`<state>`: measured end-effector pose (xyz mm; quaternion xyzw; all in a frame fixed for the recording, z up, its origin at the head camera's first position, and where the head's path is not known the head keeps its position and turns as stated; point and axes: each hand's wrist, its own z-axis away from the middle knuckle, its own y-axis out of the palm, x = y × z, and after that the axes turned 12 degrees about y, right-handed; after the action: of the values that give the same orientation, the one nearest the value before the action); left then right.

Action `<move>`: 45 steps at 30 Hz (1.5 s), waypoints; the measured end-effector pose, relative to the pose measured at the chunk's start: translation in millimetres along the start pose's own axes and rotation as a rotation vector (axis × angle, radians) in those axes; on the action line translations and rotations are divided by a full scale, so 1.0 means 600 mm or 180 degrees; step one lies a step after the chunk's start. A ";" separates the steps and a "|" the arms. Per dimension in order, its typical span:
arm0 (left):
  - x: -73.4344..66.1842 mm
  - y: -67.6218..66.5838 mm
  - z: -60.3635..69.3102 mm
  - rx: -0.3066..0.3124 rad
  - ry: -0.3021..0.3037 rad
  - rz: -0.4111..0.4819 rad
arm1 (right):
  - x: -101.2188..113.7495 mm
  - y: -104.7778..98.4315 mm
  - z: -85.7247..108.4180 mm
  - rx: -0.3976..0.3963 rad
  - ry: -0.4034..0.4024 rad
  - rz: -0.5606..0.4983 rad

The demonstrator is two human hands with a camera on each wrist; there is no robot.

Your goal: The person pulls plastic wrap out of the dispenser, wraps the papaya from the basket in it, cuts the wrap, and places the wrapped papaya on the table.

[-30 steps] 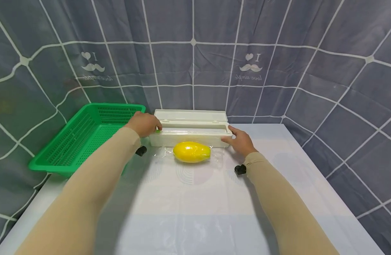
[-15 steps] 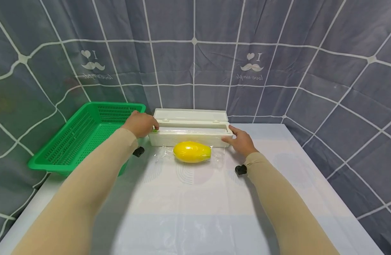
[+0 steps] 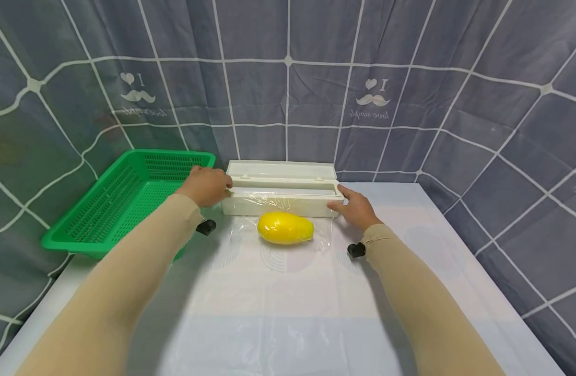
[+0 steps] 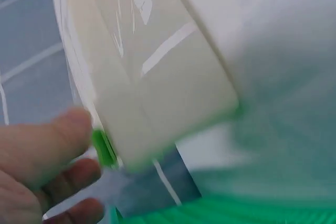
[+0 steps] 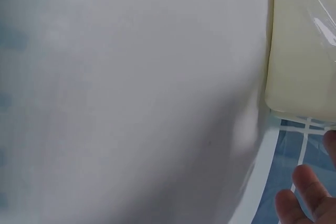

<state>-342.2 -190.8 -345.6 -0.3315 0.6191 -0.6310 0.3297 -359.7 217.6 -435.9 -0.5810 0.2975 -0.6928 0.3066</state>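
Note:
A long white cling film box [image 3: 283, 206] stands near the back of the table with its lid [image 3: 280, 169] tipped back. Clear film [image 3: 322, 230] hangs down its front. My left hand [image 3: 205, 186] is at the box's left end; in the left wrist view its thumb is against a green slide cutter [image 4: 104, 148], pinching it. With thumb in front and fingers at the end, my right hand [image 3: 356, 208] grips the box's right end. Before the box lies a yellow papaya-like fruit [image 3: 285, 227] with film around it; whether film fully covers it I cannot tell.
A green plastic basket [image 3: 76, 245] stands on the left side of the table, close by my left forearm. A patterned white cover lies over the table [image 3: 278, 303]. Grey curtains [image 3: 255, 94] with white lines hang behind and to the right.
My left hand has shifted slightly left, and the green cutter is now hidden by it in the head view. The fruit has come slightly forward. My right hand stays on the box's end.

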 end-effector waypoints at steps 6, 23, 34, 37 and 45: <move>-0.033 0.021 -0.015 -0.0266 0.0067 0.0040 | 0.003 -0.003 0.002 0.0041 0.0001 0.0096; -0.036 0.046 -0.025 -0.0528 -0.0063 -0.0111 | 0.009 -0.002 0.005 0.0041 -0.0049 0.0047; -0.037 0.044 -0.018 -0.0435 -0.0106 -0.0133 | 0.013 0.006 0.018 -0.0403 -0.0523 0.0276; -0.039 0.045 -0.016 -0.0414 -0.0132 -0.0102 | 0.014 0.008 0.021 -0.0478 -0.0541 0.0291; -0.042 0.044 -0.007 -0.0364 -0.0187 0.0039 | 0.017 0.013 0.030 -0.0656 -0.0645 0.0248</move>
<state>-331.4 -168.1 -372.0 -0.3643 0.6463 -0.5825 0.3321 -342.7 204.0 -432.8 -0.6644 0.3569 -0.5840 0.3004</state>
